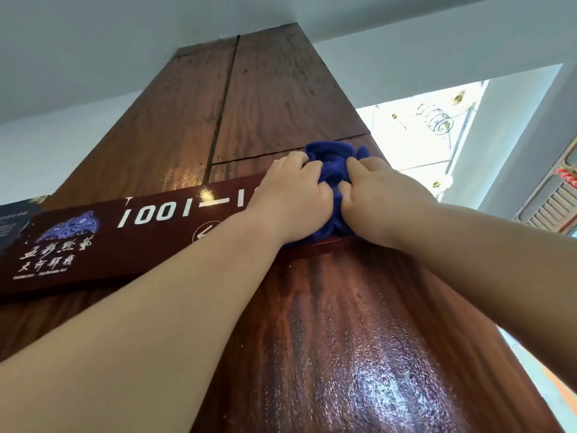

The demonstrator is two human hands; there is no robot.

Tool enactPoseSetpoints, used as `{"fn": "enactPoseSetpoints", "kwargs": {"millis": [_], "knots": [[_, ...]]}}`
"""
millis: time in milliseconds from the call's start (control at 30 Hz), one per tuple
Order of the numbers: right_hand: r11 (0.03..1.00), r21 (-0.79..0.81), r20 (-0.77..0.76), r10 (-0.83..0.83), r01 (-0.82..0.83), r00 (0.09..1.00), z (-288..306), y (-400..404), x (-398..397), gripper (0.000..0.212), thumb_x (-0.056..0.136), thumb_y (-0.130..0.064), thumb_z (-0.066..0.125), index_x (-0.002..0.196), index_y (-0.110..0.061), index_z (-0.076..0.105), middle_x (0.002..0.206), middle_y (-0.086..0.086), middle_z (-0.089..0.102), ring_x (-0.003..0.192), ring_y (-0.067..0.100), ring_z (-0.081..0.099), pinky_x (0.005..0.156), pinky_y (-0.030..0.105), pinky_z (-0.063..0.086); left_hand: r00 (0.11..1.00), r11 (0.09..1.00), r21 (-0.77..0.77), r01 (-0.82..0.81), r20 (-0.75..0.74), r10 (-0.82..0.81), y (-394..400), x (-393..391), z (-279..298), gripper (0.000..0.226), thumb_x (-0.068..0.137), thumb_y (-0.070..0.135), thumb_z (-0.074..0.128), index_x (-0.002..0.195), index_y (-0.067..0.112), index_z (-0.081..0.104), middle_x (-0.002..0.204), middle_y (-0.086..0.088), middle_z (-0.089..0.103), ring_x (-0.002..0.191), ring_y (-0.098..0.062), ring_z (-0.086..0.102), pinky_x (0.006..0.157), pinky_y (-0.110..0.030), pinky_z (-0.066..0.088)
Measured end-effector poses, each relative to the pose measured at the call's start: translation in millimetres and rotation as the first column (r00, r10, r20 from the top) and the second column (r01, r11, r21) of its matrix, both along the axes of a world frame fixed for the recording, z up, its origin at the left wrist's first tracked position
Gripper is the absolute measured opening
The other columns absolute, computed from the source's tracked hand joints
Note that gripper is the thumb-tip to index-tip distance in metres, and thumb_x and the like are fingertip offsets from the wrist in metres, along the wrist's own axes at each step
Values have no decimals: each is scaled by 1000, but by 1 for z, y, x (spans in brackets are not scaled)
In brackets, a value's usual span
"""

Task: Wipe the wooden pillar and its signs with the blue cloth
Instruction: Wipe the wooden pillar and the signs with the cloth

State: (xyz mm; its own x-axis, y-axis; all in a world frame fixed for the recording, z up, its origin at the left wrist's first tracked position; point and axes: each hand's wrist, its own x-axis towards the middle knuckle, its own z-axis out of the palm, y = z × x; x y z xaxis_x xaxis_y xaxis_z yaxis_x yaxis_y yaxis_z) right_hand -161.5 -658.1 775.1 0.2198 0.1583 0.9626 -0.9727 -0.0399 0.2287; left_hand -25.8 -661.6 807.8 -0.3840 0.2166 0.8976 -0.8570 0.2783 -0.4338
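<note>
On the sign [131, 232], left hand [292, 195] and right hand [379, 198] fingers clutch the blue cloth [332, 173].

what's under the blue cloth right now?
The blue cloth lies bunched over the sign's right end on the wooden pillar; the digits there are covered.

Glossy, grained wooden pillar [343, 339]; glossy dark sign [103, 242] with white lettering; soft, matt blue cloth [332, 170].

I see my left hand [292, 195] and right hand [379, 195] bare, both forearms uncovered (no sleeve, watch or ring in view), nails short and unpainted.
</note>
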Motion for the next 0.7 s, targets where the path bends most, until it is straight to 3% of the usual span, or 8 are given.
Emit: {"fn": "enactPoseSetpoints", "kwargs": {"millis": [67,133,267,333,467,600,700], "knots": [[993,-65,-83,-100,95,992,-10,-9,0,16,88,-8,52,97,4,57,98,22,54,91,39,51,65,43,41,1000,1000,9,21,16,-21,0,2,-10,48,83,22,31,115,-2,58,129,-20,50,122,-33,41,105,-38,28],[995,-88,-120,-60,49,991,-24,-16,-2,7,78,0,59,80,6,58,84,27,57,77,43,54,57,46,43,999,999,-2,37,39,-37,-2,4,-26,54,84,26,26,120,-1,55,134,-18,48,126,-30,39,107,-35,25],[965,-106,68,247,-240,967,-56,-16,-3,32,96,-26,34,119,-7,47,114,11,51,98,33,52,79,41,43,994,1000,-28,8,111,-5,-7,10,-56,62,80,33,24,125,2,53,135,-18,49,129,-30,40,109,-40,30],[963,-155,50,231,-221,972,-66,-20,-1,41,94,-30,37,126,-6,45,115,11,53,101,32,53,81,34,36,990,999,-36,9,143,-4,-10,14,-67,59,80,31,33,129,2,52,136,-18,50,129,-32,42,109,-45,33],[986,-106,121,142,-129,982,-82,-15,-1,43,90,-29,48,129,-9,46,118,9,54,107,33,52,76,31,29,987,996,-59,61,151,-52,-9,19,-87,47,75,26,43,114,11,63,119,-9,61,111,-33,53,90,-43,41],[985,-104,125,153,-140,980,-100,-2,-1,22,85,-20,54,102,-8,54,103,13,56,95,36,51,67,33,24,983,994,-63,89,166,-77,-4,16,-100,36,69,23,42,97,15,64,100,-7,60,93,-34,52,74,-41,39],[995,-80,68,73,-67,995,-115,-3,-6,19,81,-14,59,98,-6,59,94,14,60,85,38,54,65,34,24,967,989,-17,148,212,-141,-11,17,-115,29,71,21,41,89,11,61,89,-12,56,80,-35,50,65,-48,45]]}}
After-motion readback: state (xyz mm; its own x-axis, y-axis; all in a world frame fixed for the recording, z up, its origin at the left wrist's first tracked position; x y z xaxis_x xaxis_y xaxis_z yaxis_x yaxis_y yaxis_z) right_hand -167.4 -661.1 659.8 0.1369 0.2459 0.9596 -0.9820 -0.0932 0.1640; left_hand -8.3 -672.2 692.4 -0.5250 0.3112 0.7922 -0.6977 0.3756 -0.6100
